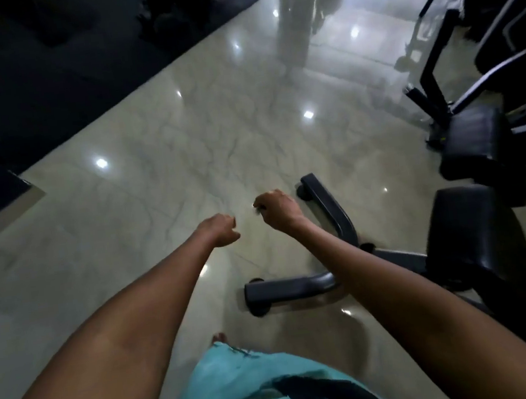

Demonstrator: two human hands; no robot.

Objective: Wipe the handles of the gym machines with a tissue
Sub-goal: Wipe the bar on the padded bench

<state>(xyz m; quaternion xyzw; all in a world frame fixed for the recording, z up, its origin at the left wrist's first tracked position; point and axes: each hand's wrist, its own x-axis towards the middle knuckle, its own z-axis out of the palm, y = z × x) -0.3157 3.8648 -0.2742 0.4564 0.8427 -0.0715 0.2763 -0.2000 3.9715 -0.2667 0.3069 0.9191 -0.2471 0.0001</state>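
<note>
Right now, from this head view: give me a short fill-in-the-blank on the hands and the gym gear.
1. Both hands, the left hand and the right hand, have ____ fingers.
2. The padded bench stands to the person's ____.
3. The floor is glossy and reflects ____.
4. The person's shorts are ____.

Missing: curled; right; lights; turquoise

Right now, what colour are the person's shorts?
Turquoise shorts with a dark printed pattern, seen best in the head view.
</note>
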